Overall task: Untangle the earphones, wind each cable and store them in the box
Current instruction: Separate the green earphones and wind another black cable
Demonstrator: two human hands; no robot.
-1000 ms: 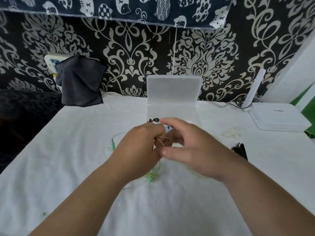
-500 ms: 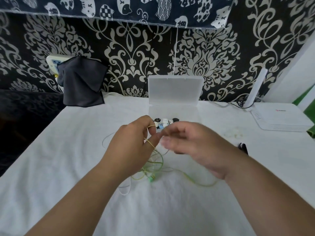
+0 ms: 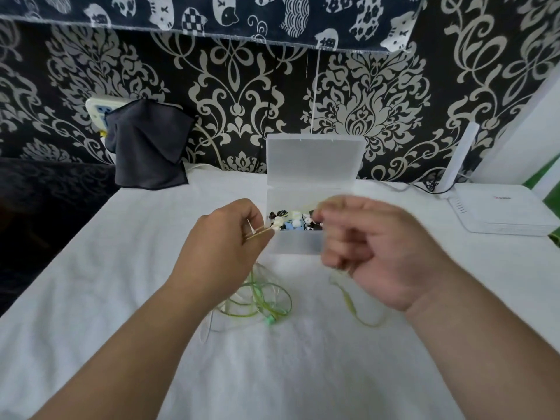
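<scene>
A clear plastic box (image 3: 295,245) stands open at the table's middle, its lid (image 3: 313,160) upright, with several small earphone pieces inside. In front of it my left hand (image 3: 225,253) pinches a bundle of yellow-green earphone cable at its fingertips. Loops of green cable (image 3: 260,301) hang from it onto the white cloth, ending in a green earbud (image 3: 270,320). My right hand (image 3: 372,250), blurred, is curled and pinches another stretch of the same cable, which trails down to the cloth (image 3: 351,307).
A white router (image 3: 503,210) with an antenna sits at the right back. A dark cloth (image 3: 148,150) hangs over a power strip at the left back. The table's left edge drops to a dark floor.
My hands have drawn apart: the right moved to the right and the left held near the box, stretching the cable. More of the green loops now lie on the cloth.
</scene>
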